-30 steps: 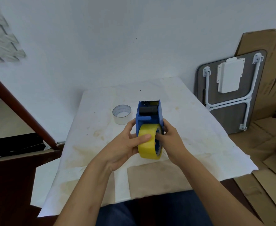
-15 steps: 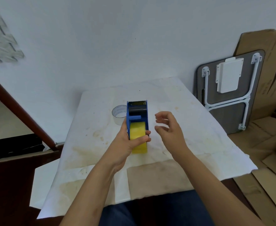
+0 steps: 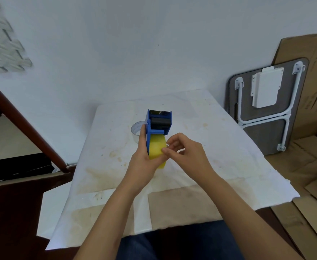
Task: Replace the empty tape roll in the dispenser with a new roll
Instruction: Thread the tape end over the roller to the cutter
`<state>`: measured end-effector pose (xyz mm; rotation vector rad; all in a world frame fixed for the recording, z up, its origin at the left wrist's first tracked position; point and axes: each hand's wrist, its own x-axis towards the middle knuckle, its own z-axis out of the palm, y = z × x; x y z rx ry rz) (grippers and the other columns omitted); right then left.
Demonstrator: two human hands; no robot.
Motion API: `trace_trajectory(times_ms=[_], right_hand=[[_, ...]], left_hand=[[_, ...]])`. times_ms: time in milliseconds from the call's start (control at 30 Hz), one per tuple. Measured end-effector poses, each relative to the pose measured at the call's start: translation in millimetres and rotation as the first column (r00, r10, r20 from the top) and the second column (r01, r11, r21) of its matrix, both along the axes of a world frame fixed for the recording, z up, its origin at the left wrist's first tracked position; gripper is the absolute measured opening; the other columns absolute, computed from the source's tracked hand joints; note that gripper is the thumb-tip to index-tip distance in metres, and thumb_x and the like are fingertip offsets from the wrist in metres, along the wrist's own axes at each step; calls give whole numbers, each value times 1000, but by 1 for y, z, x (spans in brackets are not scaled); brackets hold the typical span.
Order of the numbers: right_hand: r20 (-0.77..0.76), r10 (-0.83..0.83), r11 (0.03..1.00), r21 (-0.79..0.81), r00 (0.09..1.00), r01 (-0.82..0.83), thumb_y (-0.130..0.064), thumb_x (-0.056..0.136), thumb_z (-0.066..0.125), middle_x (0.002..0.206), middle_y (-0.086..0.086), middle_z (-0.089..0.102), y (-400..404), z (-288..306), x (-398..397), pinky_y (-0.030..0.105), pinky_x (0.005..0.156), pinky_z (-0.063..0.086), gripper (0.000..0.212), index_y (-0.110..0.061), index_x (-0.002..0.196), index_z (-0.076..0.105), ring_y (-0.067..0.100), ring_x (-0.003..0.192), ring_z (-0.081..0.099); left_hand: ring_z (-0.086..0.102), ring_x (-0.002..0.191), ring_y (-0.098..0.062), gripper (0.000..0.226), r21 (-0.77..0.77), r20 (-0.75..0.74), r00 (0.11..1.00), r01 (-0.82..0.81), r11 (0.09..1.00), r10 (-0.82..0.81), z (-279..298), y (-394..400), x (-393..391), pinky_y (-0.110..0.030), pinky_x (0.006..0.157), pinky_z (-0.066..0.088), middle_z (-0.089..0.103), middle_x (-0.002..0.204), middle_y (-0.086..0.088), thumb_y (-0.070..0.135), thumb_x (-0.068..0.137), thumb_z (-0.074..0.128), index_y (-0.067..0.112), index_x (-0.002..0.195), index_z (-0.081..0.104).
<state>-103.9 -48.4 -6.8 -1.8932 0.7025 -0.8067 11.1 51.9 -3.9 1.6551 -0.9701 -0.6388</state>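
A blue tape dispenser with a toothed blade at its far end is held above the table, and a yellow tape roll sits in its near end. My left hand grips the dispenser and roll from the left and below. My right hand touches the roll's right edge with thumb and forefinger pinched at its surface. An empty clear tape core stands on the table just left of the dispenser, partly hidden behind my left hand.
The table wears a stained white paper sheet. A folded grey table with white legs leans on the wall at right, with cardboard behind and below it. A dark wooden rail runs at left.
My left hand turned the dispenser and lifted it a little away from me. My right hand let go, then came back and now pinches at the yellow roll's surface.
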Motion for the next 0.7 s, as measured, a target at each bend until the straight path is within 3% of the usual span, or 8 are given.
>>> trace_trajectory(times_ms=[267, 467, 533, 700], right_hand=[[-71, -45, 998, -52, 996, 41, -23, 87, 70, 69, -10, 67, -1, 5, 1, 9, 60, 45, 12, -19, 76, 65, 1, 69, 59], [10, -27, 998, 60, 1000, 26, -19, 88, 67, 73, -4, 68, -2, 11, -2, 15, 64, 50, 13, -17, 76, 64, 1, 66, 59], [42, -41, 994, 99, 998, 37, -20, 88, 66, 75, 0, 70, -3, 12, -2, 26, 68, 55, 11, -15, 79, 66, 5, 69, 63], [114, -123, 992, 49, 986, 119, -9, 85, 66, 88, -7, 70, 1, 12, -3, 21, 63, 53, 10, -15, 78, 64, 16, 73, 69]], left_hand=[[65, 113, -21, 100, 18, 32, 999, -24, 1000, 23, 2, -2, 2, -52, 96, 56, 59, 132, 14, 29, 86, 77, 54, 153, 7], [67, 111, -18, 102, 36, 18, 1000, 7, 999, -7, 3, 0, 1, -47, 97, 56, 63, 131, 11, 24, 87, 77, 56, 153, 6], [67, 112, -16, 103, 42, -5, 999, 34, 999, -34, 4, 1, 0, -44, 97, 56, 66, 128, 12, 22, 87, 77, 58, 152, 7], [70, 108, -5, 98, 12, -117, 988, 103, 995, -101, 6, 1, -2, -28, 88, 56, 69, 124, 13, 12, 87, 77, 55, 152, 18]])
